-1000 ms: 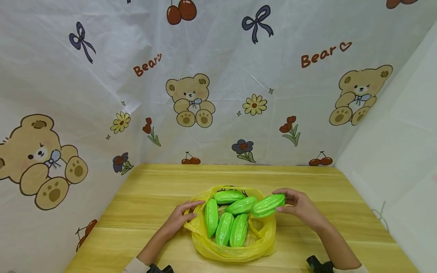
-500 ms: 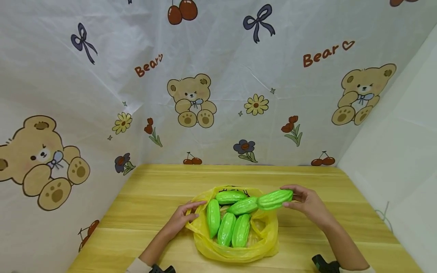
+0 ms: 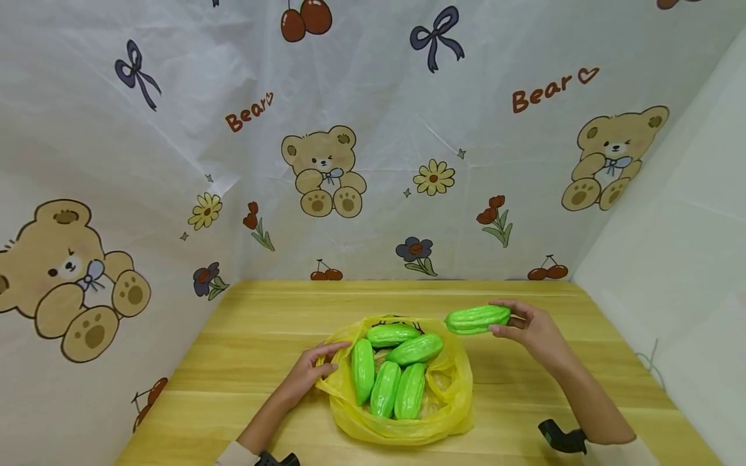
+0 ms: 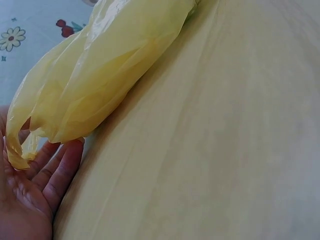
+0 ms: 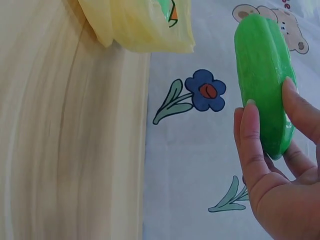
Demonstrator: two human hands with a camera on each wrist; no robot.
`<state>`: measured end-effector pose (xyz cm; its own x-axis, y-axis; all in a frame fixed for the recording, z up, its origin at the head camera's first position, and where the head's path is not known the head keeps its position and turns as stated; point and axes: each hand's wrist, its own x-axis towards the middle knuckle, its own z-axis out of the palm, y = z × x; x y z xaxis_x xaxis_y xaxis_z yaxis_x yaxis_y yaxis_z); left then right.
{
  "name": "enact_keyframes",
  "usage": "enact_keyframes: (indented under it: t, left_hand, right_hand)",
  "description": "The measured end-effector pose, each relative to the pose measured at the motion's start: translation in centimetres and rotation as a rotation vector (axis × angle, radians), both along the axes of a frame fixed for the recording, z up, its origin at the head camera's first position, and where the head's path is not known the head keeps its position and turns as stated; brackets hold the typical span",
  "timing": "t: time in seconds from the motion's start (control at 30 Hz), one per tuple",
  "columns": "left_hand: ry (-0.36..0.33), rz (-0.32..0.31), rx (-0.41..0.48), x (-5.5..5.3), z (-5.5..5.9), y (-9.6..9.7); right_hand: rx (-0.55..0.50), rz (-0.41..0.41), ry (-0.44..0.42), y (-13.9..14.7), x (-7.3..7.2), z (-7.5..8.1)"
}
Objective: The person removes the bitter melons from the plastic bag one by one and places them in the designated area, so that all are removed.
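Observation:
In the head view, my right hand holds a bright green, ridged bitter melon by one end, above the far right rim of a yellow plastic bag. Thumb and fingers grip its lower part in the right wrist view, where the bitter melon stands nearly upright. Several more bitter melons lie inside the open bag. At the bag's left rim rests my left hand. The left wrist view shows its fingers loosely extended against the bag, partly hidden by the plastic.
The bag stands on a wooden table. Behind it and on the left hangs a white cloth printed with bears and flowers. A plain white wall borders the right side, with a thin cord near the table's right edge.
My right hand has lifted the bitter melon up and to the right, from over the bag's opening to its far right rim. My left hand has stayed at the bag's left rim.

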<state>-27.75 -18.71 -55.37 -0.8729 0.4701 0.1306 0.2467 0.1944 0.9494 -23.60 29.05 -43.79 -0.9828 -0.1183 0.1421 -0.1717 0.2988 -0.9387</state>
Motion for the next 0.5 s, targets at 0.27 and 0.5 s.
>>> enact_keyframes:
  t: [0.27, 0.5]
  left_hand:
    - [-0.015, 0.015, -0.005, 0.2, 0.0, 0.1]
    - [-0.022, 0.007, 0.021, 0.2, -0.1, 0.0]
  right_hand:
    - [0.035, -0.024, 0.034, 1.1, -1.0, 0.3]
    - [0.079, -0.063, 0.013, 2.4, -2.2, 0.2]
